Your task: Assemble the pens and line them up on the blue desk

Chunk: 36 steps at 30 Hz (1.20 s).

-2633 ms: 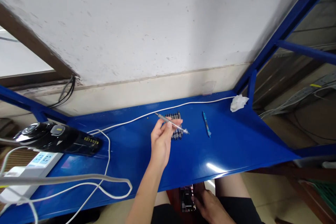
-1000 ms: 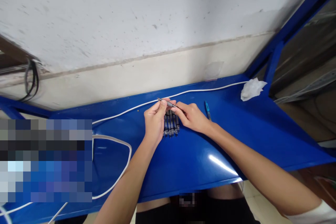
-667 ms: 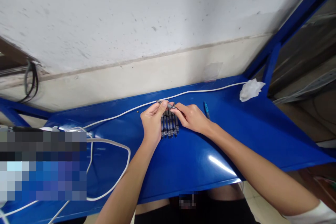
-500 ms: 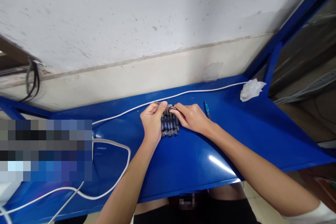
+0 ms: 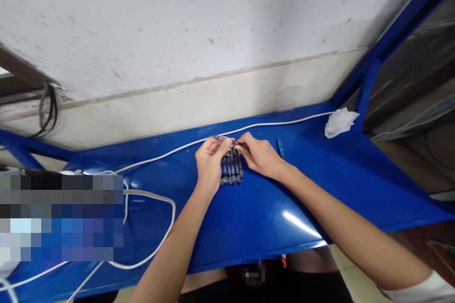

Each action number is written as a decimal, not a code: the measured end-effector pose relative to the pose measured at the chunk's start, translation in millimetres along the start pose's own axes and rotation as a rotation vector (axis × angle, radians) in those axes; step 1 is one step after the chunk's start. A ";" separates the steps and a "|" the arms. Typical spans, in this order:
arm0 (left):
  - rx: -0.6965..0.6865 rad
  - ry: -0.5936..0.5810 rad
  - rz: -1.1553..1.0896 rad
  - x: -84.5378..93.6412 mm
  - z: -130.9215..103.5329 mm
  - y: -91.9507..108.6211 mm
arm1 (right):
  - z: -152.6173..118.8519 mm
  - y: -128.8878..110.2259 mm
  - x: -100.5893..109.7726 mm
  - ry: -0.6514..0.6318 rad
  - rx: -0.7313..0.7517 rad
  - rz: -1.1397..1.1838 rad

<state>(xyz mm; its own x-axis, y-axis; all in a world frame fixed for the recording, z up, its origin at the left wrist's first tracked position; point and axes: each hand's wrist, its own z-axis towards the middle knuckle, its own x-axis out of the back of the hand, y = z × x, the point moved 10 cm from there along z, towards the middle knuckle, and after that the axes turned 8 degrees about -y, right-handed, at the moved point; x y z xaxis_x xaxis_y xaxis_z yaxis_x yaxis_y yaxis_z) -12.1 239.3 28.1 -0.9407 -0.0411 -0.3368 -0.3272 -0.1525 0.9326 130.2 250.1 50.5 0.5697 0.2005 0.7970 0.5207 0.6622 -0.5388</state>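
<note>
My left hand (image 5: 211,161) pinches a slim dark pen (image 5: 219,138) with a clear or grey barrel between thumb and fingers. At the other end of that pen, my right hand (image 5: 261,154) has its thumb and fingertips closed on a dark tip part; whether this part is joined to the barrel is too small to tell. Just below the hands, several clear-barrelled black pens (image 5: 232,168) lie side by side in a row on the blue table. Their upper ends are partly hidden by my hands. A blue pen (image 5: 280,146) lies alone right of my right hand.
A white cable (image 5: 280,122) runs along the back of the blue table (image 5: 249,227) to a crumpled white tissue or wrap (image 5: 341,122). More white cable (image 5: 173,213) loops at the left, beside a blurred-out area. The wall stands behind the table, and a blue frame post (image 5: 368,85) rises at right.
My left hand has shifted slightly right. The pen has turned a little in my grip, and a dark part shows between the hands. The row of pens and the blue pen stay put.
</note>
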 end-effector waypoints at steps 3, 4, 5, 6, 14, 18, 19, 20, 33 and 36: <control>-0.011 0.001 0.011 -1.2 -0.7 1.1 | -0.5 3.7 -0.6 0.009 -0.044 0.026; -0.017 0.004 0.012 -1.2 -0.9 1.8 | -0.4 2.8 0.2 0.011 -0.040 0.020; -0.021 0.009 0.014 -1.0 -1.1 2.4 | 0.1 1.1 0.9 0.009 -0.027 0.005; -0.024 0.012 0.018 -0.8 -1.1 2.7 | 0.5 -0.7 1.7 0.009 -0.010 -0.016; -0.025 0.002 0.037 -1.1 -0.9 0.9 | -0.1 5.2 4.5 0.054 -0.048 -0.044; -0.037 0.019 0.044 1.0 -0.8 1.1 | 0.2 -3.5 4.8 0.032 0.014 -0.059; -0.040 0.026 0.047 1.9 -0.8 1.1 | 0.5 -5.4 5.2 0.031 0.033 -0.067; -0.041 0.030 0.050 2.5 -0.7 1.0 | 0.6 -6.3 6.0 0.035 0.043 -0.073; -0.034 0.032 0.010 5.3 1.1 -2.7 | -0.6 -6.9 16.1 0.149 0.065 -0.153; -0.022 0.046 -0.033 8.8 3.2 -0.3 | -0.8 2.2 19.9 0.162 0.013 -0.142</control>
<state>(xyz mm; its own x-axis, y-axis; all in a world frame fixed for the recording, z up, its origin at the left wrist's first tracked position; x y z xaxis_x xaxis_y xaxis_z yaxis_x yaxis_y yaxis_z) -20.6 242.1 25.3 -0.9241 -0.0810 -0.3734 -0.3554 -0.1766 0.9179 143.2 255.0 64.9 0.5866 -0.0138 0.8097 0.5956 0.6848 -0.4199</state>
